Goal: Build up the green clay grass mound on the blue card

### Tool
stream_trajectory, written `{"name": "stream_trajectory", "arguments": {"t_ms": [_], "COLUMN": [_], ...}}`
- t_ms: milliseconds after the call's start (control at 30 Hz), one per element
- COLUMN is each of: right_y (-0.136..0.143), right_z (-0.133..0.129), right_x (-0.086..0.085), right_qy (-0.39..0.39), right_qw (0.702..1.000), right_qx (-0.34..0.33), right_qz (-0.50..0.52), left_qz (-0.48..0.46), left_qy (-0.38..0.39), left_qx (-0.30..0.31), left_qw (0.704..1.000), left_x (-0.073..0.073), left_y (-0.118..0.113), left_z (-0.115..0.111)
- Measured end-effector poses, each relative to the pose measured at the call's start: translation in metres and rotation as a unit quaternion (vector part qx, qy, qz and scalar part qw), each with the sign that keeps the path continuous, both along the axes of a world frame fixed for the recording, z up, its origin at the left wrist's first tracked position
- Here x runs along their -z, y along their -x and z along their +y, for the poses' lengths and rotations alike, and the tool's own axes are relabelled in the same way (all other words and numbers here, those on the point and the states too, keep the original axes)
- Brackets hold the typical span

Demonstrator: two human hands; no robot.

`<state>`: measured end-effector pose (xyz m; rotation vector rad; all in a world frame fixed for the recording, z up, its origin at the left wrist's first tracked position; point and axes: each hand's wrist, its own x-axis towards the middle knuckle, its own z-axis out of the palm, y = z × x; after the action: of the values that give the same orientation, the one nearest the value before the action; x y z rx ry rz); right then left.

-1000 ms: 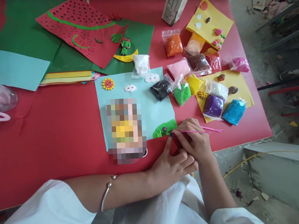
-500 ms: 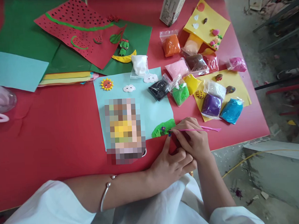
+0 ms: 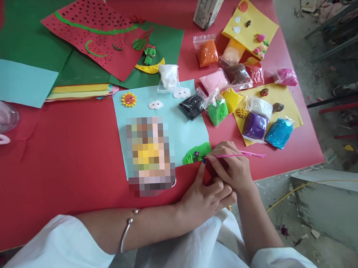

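At the lower right corner of a light blue sheet [image 3: 181, 122], my right hand [image 3: 232, 167] pinches a slim pink modelling tool [image 3: 251, 153]. The tool's tip points left, at the index fingertip of my left hand [image 3: 209, 194]. On that fingertip sits a small dark blue piece of clay [image 3: 204, 161]; its exact shape is too small to tell. My left index finger is stretched out, its other fingers curled against my right hand. Close by, a green clay hill [image 3: 194, 153] on the sheet bears a purple clay flower [image 3: 196, 153]. A clay sun [image 3: 128, 99] and clay clouds [image 3: 156, 105] lie higher up.
A pixelated object [image 3: 150, 155] covers the sheet's lower left. Bagged clay, including black [image 3: 192, 105], green [image 3: 218, 111] and purple [image 3: 255, 125], lies to the right. A watermelon-patterned red sheet [image 3: 97, 38] and a carton [image 3: 209, 8] are at the back.
The whole view has shifted slightly. Both hands, the pink tool and the blue piece on the fingertip keep nearly the same pose.
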<state>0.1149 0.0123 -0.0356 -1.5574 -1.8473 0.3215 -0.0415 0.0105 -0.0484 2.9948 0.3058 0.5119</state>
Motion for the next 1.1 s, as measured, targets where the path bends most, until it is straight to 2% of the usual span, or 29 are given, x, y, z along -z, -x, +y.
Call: {"name": "stream_trajectory", "arguments": {"t_ms": [467, 867, 967, 1100], "right_y": [0.0018, 0.0017, 0.0019, -0.0052], "right_z": [0.0001, 0.0009, 0.0, -0.0079], "right_x": [-0.0022, -0.003, -0.0038, -0.0039], "right_qy": [0.007, 0.006, -0.015, -0.075], "right_qw": [1.0, 1.0, 1.0, 0.996], "right_qx": [0.0, -0.012, 0.0, 0.049], "right_qz": [-0.01, -0.013, -0.009, 0.008], "left_qz": [0.003, -0.011, -0.002, -0.026], "left_qy": [0.008, 0.017, 0.009, -0.016], "left_qx": [-0.01, -0.011, -0.01, -0.006], "left_qw": [1.0, 1.0, 1.0, 0.999], "left_x": [-0.0038, 0.0002, -0.0002, -0.0002], "left_y": [0.001, 0.0, 0.0002, 0.0009], "left_z": [0.0006, -0.0017, -0.0009, 0.0005]}}
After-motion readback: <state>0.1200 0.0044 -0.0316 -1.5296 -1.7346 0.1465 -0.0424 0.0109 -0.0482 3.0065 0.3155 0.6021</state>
